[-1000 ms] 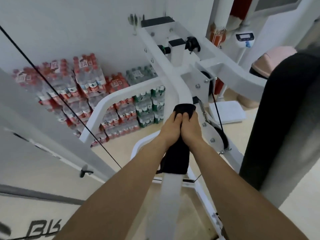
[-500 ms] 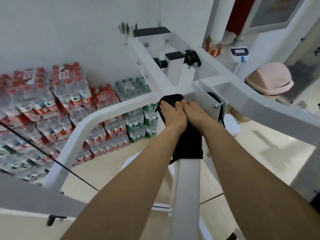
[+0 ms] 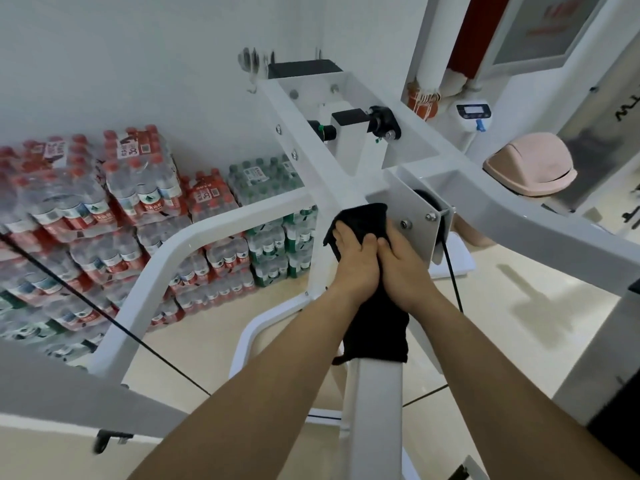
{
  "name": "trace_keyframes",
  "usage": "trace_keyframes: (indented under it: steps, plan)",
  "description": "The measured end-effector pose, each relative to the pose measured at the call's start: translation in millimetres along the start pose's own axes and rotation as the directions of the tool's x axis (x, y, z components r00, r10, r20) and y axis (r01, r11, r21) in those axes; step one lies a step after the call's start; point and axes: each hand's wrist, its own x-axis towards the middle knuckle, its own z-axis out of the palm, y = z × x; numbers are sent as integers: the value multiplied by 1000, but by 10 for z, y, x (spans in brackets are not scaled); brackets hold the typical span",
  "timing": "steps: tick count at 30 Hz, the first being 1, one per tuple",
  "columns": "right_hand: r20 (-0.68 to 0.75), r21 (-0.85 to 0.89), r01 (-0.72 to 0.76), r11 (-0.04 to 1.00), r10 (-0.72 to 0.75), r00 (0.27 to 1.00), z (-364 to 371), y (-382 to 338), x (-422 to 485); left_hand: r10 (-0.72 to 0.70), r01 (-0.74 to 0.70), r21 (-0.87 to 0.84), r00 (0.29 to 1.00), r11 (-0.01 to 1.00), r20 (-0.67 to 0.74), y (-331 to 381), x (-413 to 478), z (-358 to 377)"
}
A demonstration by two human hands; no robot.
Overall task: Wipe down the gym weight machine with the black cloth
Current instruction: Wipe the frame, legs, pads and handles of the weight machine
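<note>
The white gym weight machine [image 3: 311, 143] fills the middle of the head view, its beams meeting at a joint. A black cloth [image 3: 375, 323] is draped over the near white beam [image 3: 372, 410], just below that joint. My left hand [image 3: 353, 259] and my right hand [image 3: 403, 268] lie side by side on the cloth and press it onto the beam, fingers pointing at the joint. The cloth's upper edge peeks out above my fingers and its lower part hangs below my wrists.
A metal bracket with bolts [image 3: 417, 216] and a pulley with a black cable [image 3: 452, 275] sit right of my hands. Another cable [image 3: 104, 311] crosses lower left. Stacked water-bottle packs [image 3: 138, 202] line the wall. A pink bin [image 3: 530, 166] stands at the right.
Both hands have slid the cloth up the beam towards the joint, and my view has tilted up, so the dark padded part at the right is out of view.
</note>
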Motion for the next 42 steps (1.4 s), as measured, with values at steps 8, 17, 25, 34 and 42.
trace_keyframes:
  steps: [8, 17, 25, 34, 42]
  plan:
    - [-39, -709, 62, 703, -127, 991, 52, -194, 545, 9, -27, -111, 987, 993, -160, 56, 629, -74]
    - [189, -663, 215, 717, -118, 975, 108, -210, 719, 50, -70, -145, 989, 987, -140, -46, 864, -187]
    - [238, -710, 308, 633, -195, 951, 248, -288, 1400, 75, -113, -186, 977, 976, -201, 179, 1371, -442]
    - [223, -763, 267, 589, -148, 963, 265, -298, 1375, 62, -95, -171, 980, 981, -190, 188, 1378, -464]
    - [74, -406, -5, 914, 38, 997, 35, -52, 169, 3, -1, -42, 999, 999, 34, -85, 53, -109]
